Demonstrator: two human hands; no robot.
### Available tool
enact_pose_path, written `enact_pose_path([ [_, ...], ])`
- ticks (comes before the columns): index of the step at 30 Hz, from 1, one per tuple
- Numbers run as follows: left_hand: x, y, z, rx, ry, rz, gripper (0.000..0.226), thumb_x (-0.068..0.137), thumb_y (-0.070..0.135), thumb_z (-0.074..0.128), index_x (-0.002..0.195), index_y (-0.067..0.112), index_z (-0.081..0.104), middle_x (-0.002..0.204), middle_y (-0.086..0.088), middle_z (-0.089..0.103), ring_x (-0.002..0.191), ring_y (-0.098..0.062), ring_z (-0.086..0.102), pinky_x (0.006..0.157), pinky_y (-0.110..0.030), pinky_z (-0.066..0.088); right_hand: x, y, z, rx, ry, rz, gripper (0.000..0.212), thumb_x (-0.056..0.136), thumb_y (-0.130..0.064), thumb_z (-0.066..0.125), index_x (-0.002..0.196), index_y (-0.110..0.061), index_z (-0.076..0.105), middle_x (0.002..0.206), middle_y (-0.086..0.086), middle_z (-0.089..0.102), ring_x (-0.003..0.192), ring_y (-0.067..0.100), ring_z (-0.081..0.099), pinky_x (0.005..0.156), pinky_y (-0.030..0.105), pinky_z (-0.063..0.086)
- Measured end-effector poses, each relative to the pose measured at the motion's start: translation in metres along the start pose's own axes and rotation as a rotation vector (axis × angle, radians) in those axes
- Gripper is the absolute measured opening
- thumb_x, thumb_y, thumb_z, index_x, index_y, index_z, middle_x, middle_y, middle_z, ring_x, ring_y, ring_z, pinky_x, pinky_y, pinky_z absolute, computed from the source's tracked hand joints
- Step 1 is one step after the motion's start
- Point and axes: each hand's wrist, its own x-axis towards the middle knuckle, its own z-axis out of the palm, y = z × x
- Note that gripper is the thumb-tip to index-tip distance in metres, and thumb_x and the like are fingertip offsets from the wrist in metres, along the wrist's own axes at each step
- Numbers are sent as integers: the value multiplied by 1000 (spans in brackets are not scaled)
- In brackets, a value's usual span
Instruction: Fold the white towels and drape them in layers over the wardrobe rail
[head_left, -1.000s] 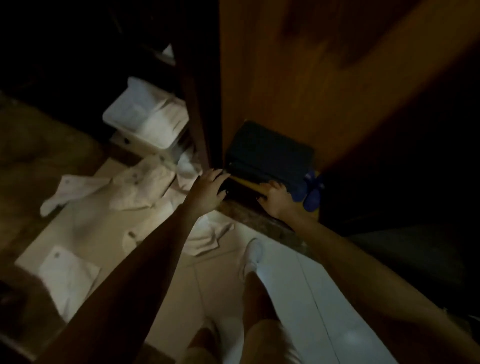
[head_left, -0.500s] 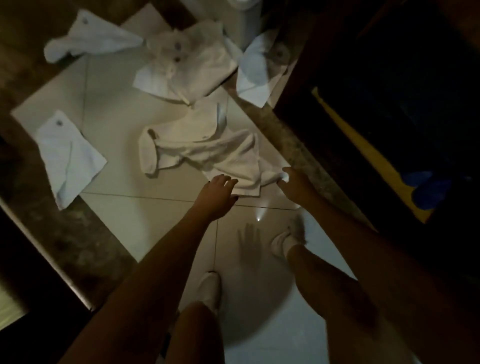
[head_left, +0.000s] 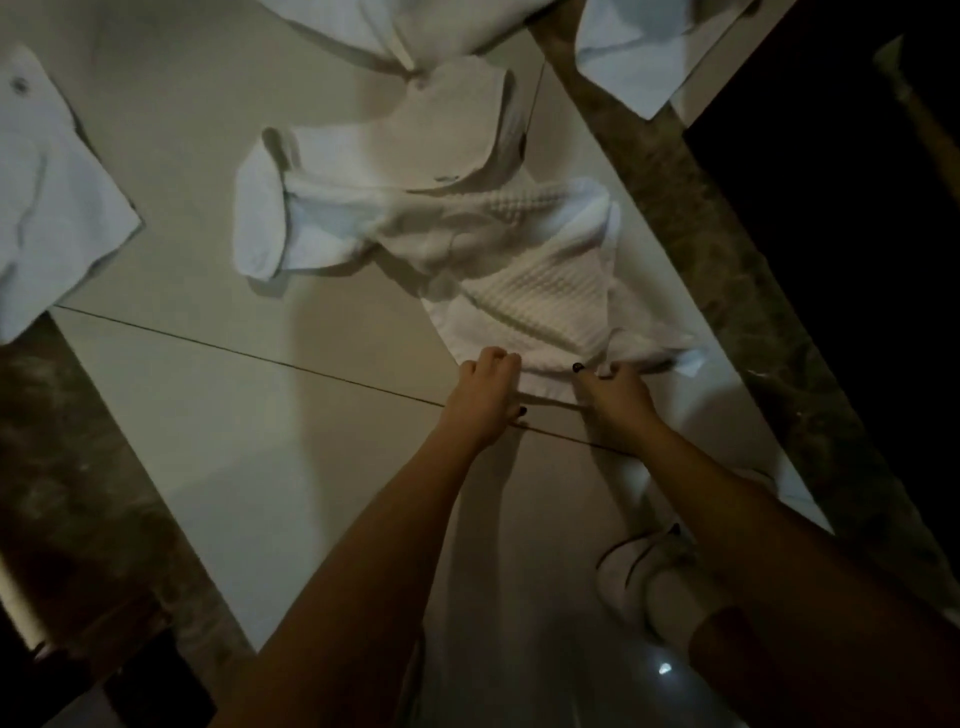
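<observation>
White towel (head_left: 530, 291), crumpled; our left hand (head_left: 485, 396) and right hand (head_left: 617, 397) grip its near edge. Next we likely lift and fold.

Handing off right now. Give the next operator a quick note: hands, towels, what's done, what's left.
Left grip: fingers curled on the near edge of the crumpled waffle towel, which lies on the floor tile.
Right grip: pinches the same edge, close beside the left.
Also loose on the floor: towel at left, towel at top right, towel at the top edge.
Done: no towel visibly folded; rail out of view.
Left: lift, fold and drape this one, then the rest.
</observation>
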Motion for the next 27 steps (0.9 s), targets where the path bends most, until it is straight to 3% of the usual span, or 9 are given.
enact_pose_path([
  [2,5,-6,8,22,81,14,52,85,17,69,130,8,45,130,-15,45,109,-34,47,89,-45,47,9,6,4,80,20,-11,32,90,-32,67,107,-6,59,104,8,56,102,28,56,80,31,43],
  [5,-1,-10,6,85,94,71,23,90,7,55,113,6,54,110,-14,58,99,-31,57,73,-39,47,4,5,2,113,31,-75,16,90,-16,66,78,-8,60,83,10,58,84,23,53,62,27,40],
  [8,-28,6,-12,46,128,36,8,92,6,53,96,5,60,101,-12,62,93,-28,58,67,-32,38,-27,-9,-12,132,49,-102,16,96,-13,57,102,0,61,99,16,61,92,30,57,77,35,47],
  [12,-83,49,-66,-13,164,22,10,94,18,59,98,12,65,100,-5,65,89,-22,60,74,-31,46,-93,-39,-54,142,65,-85,27,101,-12,47,123,4,50,120,28,54,113,38,56,99,49,47],
  [16,-144,95,-137,-101,215,18,14,95,21,58,99,10,66,96,-3,61,87,-18,57,76,-30,46,-175,-74,-109,318,67,-231,28,95,-1,54,121,-10,52,120,9,50,103,26,56,83,44,58],
  [19,-192,131,-192,-182,252,-6,17,95,22,57,101,9,66,95,-3,60,87,-16,54,76,-29,42,-236,-103,-147,319,64,-271,16,95,-3,51,101,-11,64,102,0,55,106,29,57,78,35,58],
  [21,-223,154,-226,-231,253,-32,19,96,23,56,103,8,66,97,-6,63,88,-17,56,78,-28,43,-275,-121,-172,337,17,-267,15,95,-4,52,100,-10,65,101,5,61,102,29,59,79,33,56],
  [24,-264,185,-272,-330,272,-85,22,97,23,55,106,5,65,102,-12,68,92,-24,62,80,-33,47,-334,-141,-206,271,-107,-311,28,93,-8,61,120,1,60,109,15,60,98,26,59,88,39,52],
  [27,-309,214,-310,-433,291,-138,23,97,22,55,107,4,65,103,-13,68,93,-25,63,79,-31,47,-394,-156,-236,153,-114,-389,30,86,-9,71,111,5,63,84,10,58,76,15,56,69,23,49],
])
